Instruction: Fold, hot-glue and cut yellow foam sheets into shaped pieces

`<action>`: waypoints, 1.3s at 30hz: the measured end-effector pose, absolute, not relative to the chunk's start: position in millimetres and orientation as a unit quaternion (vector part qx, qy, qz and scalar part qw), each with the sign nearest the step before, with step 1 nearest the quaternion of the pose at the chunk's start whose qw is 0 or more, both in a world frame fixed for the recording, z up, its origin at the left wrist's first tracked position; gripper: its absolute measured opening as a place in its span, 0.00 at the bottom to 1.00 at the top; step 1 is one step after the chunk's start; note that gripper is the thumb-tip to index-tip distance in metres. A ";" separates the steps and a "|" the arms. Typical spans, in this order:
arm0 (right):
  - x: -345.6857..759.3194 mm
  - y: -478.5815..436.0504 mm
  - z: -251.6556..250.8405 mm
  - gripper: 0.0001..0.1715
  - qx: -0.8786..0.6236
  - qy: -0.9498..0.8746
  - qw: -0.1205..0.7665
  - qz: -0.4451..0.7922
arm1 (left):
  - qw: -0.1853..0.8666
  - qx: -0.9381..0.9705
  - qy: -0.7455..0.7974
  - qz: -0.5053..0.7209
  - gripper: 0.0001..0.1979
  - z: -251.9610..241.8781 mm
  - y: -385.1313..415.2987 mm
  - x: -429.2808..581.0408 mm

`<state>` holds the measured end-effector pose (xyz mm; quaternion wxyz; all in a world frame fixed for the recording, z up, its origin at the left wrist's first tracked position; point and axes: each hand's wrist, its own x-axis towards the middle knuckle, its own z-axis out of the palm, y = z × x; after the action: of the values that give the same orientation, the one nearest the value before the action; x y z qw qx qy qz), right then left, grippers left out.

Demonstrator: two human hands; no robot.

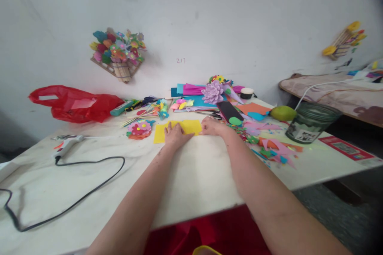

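L grip (175, 136) palm-down on yellow sht (192, 127), R grip (212, 126) curled.

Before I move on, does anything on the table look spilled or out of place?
Yes: coloured scraps lie strewn right of the yellow sheet, messier than the rest. Near the jar, a green fruit-shaped thing looks odd among craft pieces. The glue gun trails its black cord loosely across the table.
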<state>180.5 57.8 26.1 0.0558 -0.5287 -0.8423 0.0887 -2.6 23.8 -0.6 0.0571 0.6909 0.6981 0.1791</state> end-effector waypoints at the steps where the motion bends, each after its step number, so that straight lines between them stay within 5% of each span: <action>1: 180.7 56.7 26.5 0.17 -0.539 -0.837 0.054 0.078 | 0.059 0.686 0.703 0.178 0.25 0.1 24.8 -2.0; 11: 185.5 56.1 23.2 0.51 -0.573 -0.813 0.011 0.100 | 0.074 0.711 0.688 0.125 0.38 -1.3 29.2 0.1; 39: 189.7 67.3 12.6 0.50 -0.551 -0.821 0.026 0.145 | 0.012 0.667 0.734 0.131 0.35 -6.3 13.1 -40.9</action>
<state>189.7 67.3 12.6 0.0260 -0.5512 -0.8212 0.1452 -40.9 13.1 -6.3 0.0119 0.6667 0.7335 0.1313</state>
